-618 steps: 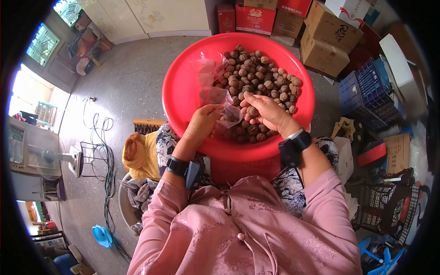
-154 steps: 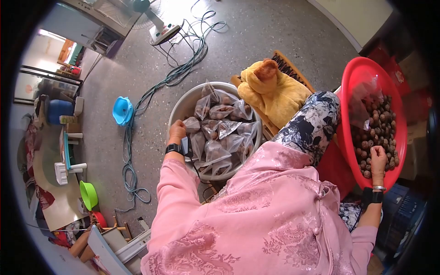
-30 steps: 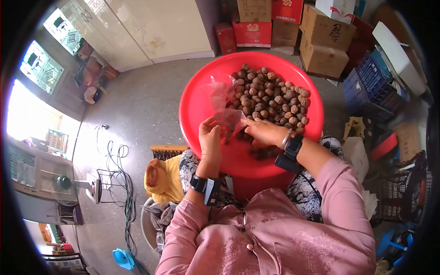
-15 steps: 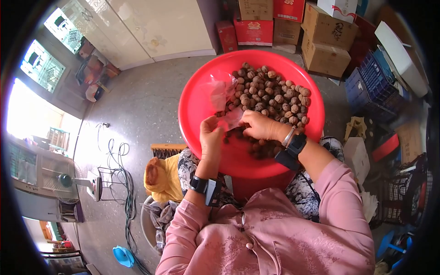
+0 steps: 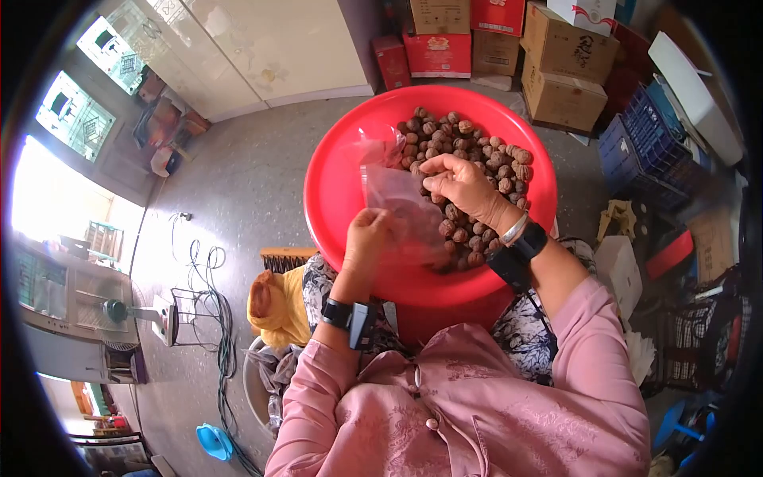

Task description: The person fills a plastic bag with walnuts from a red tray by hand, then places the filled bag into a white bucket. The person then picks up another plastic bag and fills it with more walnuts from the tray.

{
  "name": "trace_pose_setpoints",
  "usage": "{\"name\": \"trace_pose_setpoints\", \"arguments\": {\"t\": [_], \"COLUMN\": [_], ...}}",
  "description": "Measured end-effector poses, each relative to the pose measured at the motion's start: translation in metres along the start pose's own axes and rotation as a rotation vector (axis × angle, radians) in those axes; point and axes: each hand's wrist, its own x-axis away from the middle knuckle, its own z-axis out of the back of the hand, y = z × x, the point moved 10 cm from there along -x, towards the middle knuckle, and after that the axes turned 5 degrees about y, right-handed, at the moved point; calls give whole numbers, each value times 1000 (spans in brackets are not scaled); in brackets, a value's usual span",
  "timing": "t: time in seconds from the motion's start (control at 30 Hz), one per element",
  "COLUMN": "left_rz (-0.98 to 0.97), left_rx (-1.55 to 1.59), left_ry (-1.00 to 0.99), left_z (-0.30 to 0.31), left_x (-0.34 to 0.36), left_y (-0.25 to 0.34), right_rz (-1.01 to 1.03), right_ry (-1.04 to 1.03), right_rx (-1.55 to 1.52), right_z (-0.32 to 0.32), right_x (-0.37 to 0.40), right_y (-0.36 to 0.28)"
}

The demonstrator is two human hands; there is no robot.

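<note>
In the head view a clear plastic bag [image 5: 409, 213] is stretched between my two hands over a red basin [image 5: 330, 171]. My left hand [image 5: 370, 240] pinches its lower left side. The fingertips of my right hand [image 5: 465, 189] are closed at its upper right edge, above the nuts. Many walnuts [image 5: 497, 163] fill the right half of the basin, and some show through the film. More clear plastic [image 5: 380, 149] lies on the basin's left side, partly behind the bag.
Left of my knees are a brush [image 5: 286, 256], a yellow cloth [image 5: 288, 306] and a tub [image 5: 256, 381] holding bags. Black cables [image 5: 213, 302] run across the floor by a fan [image 5: 163, 318]. Cardboard boxes [image 5: 564, 99] and blue crates [image 5: 636, 159] stand at the back right.
My hands have moved apart, the right one upward and the left slightly down. The bag, bunched between my fingers before, is now spread out wide.
</note>
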Motion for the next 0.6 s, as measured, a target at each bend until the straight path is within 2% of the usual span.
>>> {"name": "trace_pose_setpoints", "arguments": {"t": [0.03, 0.1, 0.13, 0.17, 0.23, 0.27, 0.3, 0.4, 0.43, 0.53, 0.6], "left_rz": [-7, -19, -30, -41, -12, 18, 16, 78, 81, 99, 114], "left_rx": [116, 152, 304, 456, 547, 639, 639, 771, 781, 786, 782], "left_ry": [37, 47, -28, -104, -55, -5, -5, 18, -1, -22, -23], "left_z": [5, 12, 11, 10, 21, 28, 28, 29, 27, 28, 26], "left_x": [3, 4, -1, -4, -10, -14, -14, -13, -13, -13, -13], "left_y": [8, 14, 11, 9, 0, -7, -5, -9, -8, -9, -10], "right_rz": [1, -113, -156, -154, -248, -479, -477, -457, -456, -560, -534], "right_ry": [-5, 179, 208, 207, 46, -129, -130, -308, -307, -299, -253], "right_rx": [0, 181, 211, 211, 354, 296, 297, -92, -92, -341, -332], "right_z": [1, 20, 22, 21, 4, -8, -11, -46, -47, -55, -49], "right_x": [0, 0, 3, 4, 9, 22, 28, 44, 43, 43, 38], "right_y": [4, 32, 41, 49, 61, 82, 76, 66, 69, 72, 73]}}
